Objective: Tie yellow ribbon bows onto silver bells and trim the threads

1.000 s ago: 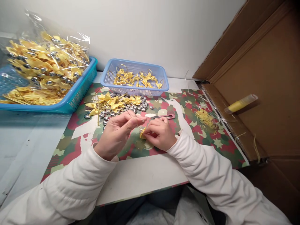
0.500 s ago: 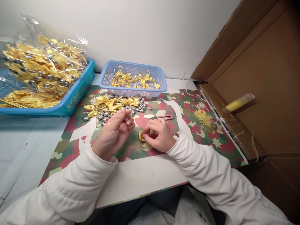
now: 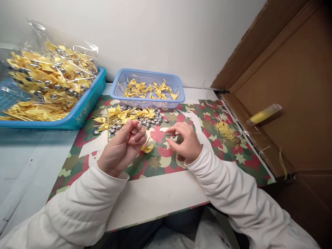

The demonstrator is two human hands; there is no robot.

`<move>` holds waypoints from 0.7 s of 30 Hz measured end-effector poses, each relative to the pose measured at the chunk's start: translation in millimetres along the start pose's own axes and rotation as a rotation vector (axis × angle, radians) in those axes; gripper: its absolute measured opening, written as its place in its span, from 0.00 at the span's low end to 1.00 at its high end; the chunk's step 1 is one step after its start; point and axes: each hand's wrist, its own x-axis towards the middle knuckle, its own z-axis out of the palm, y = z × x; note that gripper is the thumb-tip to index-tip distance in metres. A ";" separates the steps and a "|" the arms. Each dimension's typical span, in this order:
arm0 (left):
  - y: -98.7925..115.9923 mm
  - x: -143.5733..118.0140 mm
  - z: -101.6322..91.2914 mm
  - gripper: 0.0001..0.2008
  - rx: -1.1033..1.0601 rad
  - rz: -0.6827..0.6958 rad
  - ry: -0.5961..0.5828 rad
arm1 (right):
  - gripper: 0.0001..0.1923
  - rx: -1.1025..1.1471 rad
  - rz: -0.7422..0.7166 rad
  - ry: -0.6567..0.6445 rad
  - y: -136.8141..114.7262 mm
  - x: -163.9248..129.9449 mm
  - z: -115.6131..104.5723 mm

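My left hand (image 3: 123, 147) is raised over the table with thumb and fingers pinched together; whatever is between them is too fine to make out. Just right of it, a small yellow ribbon bow (image 3: 147, 148) with a thin gold cord loop shows against the patterned sheet; I cannot tell whether it hangs or lies. My right hand (image 3: 185, 140) curves over a pair of thread snips (image 3: 169, 134), thumb and forefinger apart. Only the dark blade end shows, the handle being covered by the hand. Beyond my left hand lie loose yellow bows (image 3: 118, 113) and silver bells or beads (image 3: 157, 119).
A blue basket (image 3: 114, 97) with corded bows stands at the back. To the left, a larger blue basket (image 3: 75, 121) carries a clear bag (image 3: 54, 72) of bows. Yellow thread scraps (image 3: 225, 131) lie to the right, beside a cardboard wall (image 3: 290, 79) with a yellow-filled tube (image 3: 264, 114).
My right hand has let go of the yellow bow and moved right and up, over the snips. The bow has shifted left, nearer my left hand, which stays pinched.
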 end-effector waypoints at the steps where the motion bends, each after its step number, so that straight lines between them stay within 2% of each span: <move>1: 0.1 -0.4 1.0 0.11 -0.018 -0.011 -0.005 | 0.09 -0.110 0.034 -0.016 4.2 2.5 -6.6; 3: 0.3 -1.4 2.8 0.13 -0.042 -0.032 -0.010 | 0.18 -0.289 0.108 -0.108 12.1 6.6 -17.4; 4: 0.2 -1.8 3.3 0.14 -0.050 -0.039 -0.009 | 0.19 -0.339 0.145 -0.167 15.3 8.0 -20.7; 7: -0.7 -2.1 3.8 0.18 -0.067 -0.057 0.005 | 0.13 -0.392 0.211 -0.301 20.0 9.7 -21.9; 11: -2.1 -0.5 4.1 0.23 -0.084 -0.058 0.035 | 0.08 -0.359 0.224 -0.312 22.4 10.8 -15.2; 14: -2.4 0.7 4.7 0.25 -0.102 -0.049 0.061 | 0.08 -0.174 0.218 -0.262 21.2 11.0 -15.7; 18: -2.8 1.6 5.1 0.24 -0.107 -0.038 0.088 | 0.06 0.313 0.131 -0.250 1.1 3.7 -20.4; 21: -3.9 2.8 4.8 0.23 -0.097 -0.037 0.099 | 0.09 0.416 0.008 -0.335 -19.5 -5.9 -17.7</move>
